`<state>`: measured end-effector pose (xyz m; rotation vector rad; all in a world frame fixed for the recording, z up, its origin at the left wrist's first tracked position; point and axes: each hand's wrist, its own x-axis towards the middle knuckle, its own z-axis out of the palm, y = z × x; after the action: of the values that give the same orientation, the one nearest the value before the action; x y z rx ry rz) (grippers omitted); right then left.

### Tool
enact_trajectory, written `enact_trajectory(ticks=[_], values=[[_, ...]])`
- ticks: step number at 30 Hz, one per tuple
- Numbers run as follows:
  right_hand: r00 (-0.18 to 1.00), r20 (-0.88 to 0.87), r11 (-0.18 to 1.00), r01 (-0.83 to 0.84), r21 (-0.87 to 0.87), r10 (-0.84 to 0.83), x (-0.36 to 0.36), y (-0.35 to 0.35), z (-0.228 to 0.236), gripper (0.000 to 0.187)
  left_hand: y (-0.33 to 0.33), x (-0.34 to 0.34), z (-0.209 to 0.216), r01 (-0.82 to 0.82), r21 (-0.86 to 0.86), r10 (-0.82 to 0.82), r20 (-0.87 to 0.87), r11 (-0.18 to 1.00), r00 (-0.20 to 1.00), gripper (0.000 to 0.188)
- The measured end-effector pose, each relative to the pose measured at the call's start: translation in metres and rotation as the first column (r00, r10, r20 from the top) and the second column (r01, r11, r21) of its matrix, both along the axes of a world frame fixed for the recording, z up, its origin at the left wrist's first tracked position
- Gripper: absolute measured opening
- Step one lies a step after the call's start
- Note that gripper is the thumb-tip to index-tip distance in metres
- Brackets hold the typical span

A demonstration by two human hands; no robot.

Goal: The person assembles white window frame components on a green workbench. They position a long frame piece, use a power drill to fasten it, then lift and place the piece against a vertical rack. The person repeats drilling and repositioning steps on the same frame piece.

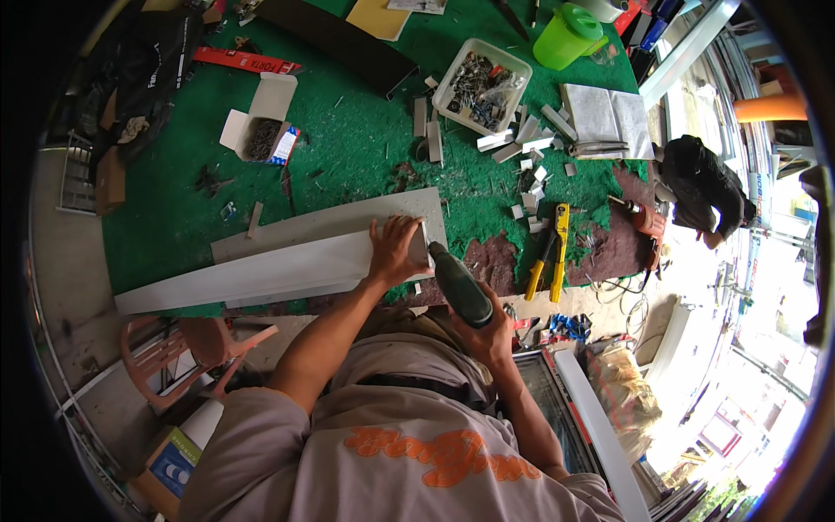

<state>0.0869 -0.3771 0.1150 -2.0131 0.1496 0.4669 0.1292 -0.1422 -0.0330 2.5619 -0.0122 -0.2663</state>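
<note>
A long white profile [261, 271] lies along the near edge of the table, over a flat grey-white panel [326, 228]. My left hand [397, 252] is closed over the profile's right end, its fingers curled over the far edge. In my right hand [492, 335] is a dark green power drill [461, 285], held with its nose against or very close to that end. The drill's tip is too small to make out. To the right of the drill lies a hand riveter [562, 248] with yellow handles.
Cut metal pieces [531, 174] are scattered beside a tub of fasteners [444, 96]. An open box of screws [263, 137], a green jug [557, 42], an open notebook [626, 117] and a red drill [648, 224] lie around. A person [703, 183] bends at right; a chair [148, 365] stands at left.
</note>
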Motion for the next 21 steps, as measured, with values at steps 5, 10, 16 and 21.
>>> enact_trajectory(ticks=[5,10,16,21], values=[[0.999,0.008,0.999,0.036,0.003,-0.036,0.0,0.0,0.001,0.071,0.001,-0.001,-0.002,0.006,0.006,-0.006,0.037,1.0,0.999,0.122],[0.998,0.021,0.998,0.057,0.016,-0.057,0.002,-0.004,0.006,0.072,0.0,-0.001,-0.001,0.014,0.02,-0.015,0.051,1.0,0.999,0.124],[0.994,0.014,0.994,0.106,0.04,-0.107,0.008,-0.009,0.013,0.071,0.0,-0.002,-0.001,0.016,0.039,-0.018,0.056,0.999,0.998,0.123],[0.984,0.004,0.984,0.178,0.031,-0.178,0.011,-0.012,0.015,0.071,0.0,-0.001,-0.003,0.018,0.067,-0.022,0.058,0.998,0.998,0.121]])
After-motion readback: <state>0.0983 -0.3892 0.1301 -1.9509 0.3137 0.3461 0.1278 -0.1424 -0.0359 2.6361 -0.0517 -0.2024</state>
